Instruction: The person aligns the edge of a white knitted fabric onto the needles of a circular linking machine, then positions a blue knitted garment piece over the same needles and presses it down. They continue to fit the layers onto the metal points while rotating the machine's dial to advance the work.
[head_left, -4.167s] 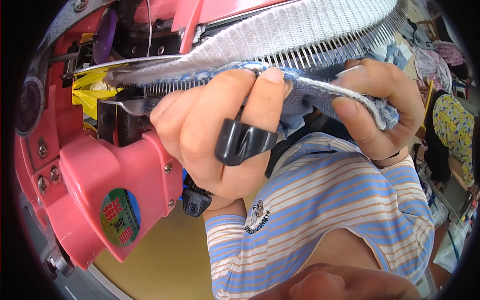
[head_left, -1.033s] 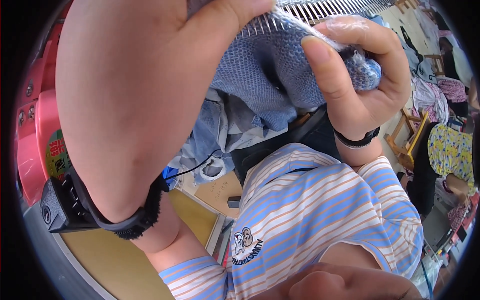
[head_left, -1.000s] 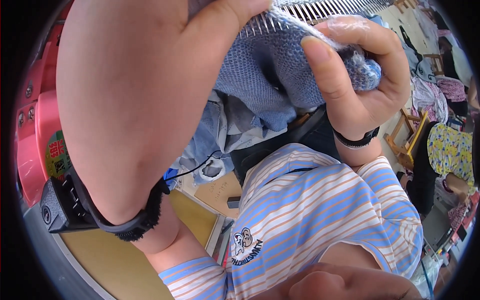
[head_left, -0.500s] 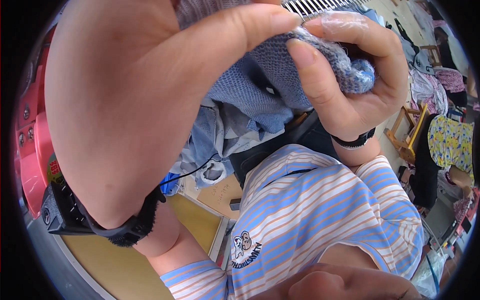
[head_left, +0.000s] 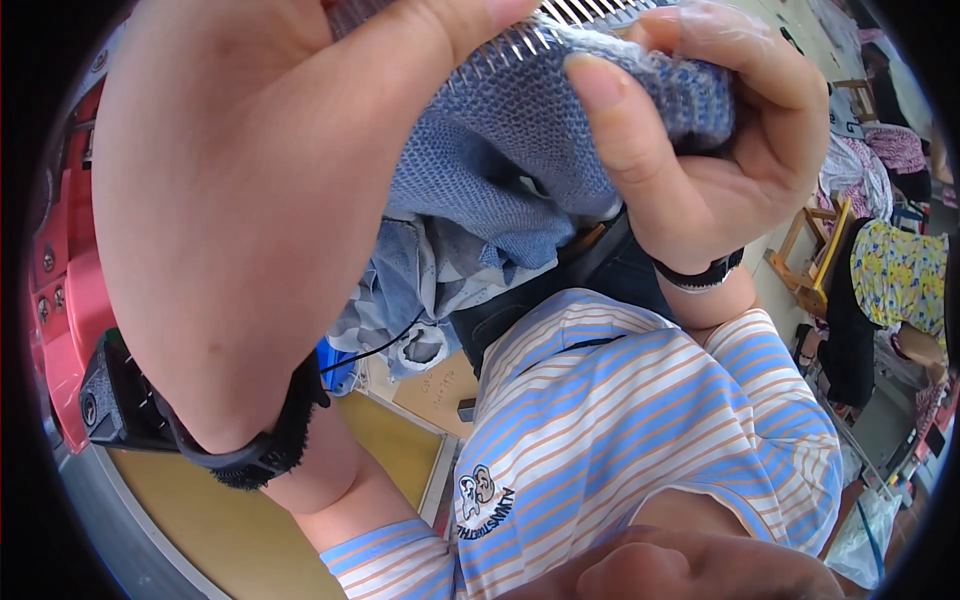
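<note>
A blue-grey knitted piece (head_left: 520, 110) hangs from a curved row of thin metal points (head_left: 510, 48) at the top of the view. Its pale edge loops lie along these points. My left hand (head_left: 330, 120) is closed at the knit by the points, its thumb pressing down there; its other fingertips are cut off by the top edge. The thick ribbed edge of the knit is pinched in my right hand (head_left: 720, 150), between thumb and bent index finger. Clear tape (head_left: 725, 30) wraps that index finger. Dark bands circle both wrists.
Pink machine parts (head_left: 75, 210) stand at the left, beside a black box (head_left: 110, 400). Crumpled blue and white fabric (head_left: 440, 270) lies below the knit, with a black cable across it. At right are a wooden stool (head_left: 815, 260) and a person in a yellow floral garment (head_left: 900, 275).
My left thumb has moved left and up, away from my right fingertips. More of the knit's edge now shows along the points. My right hand still holds the ribbed edge, its index finger slightly higher.
</note>
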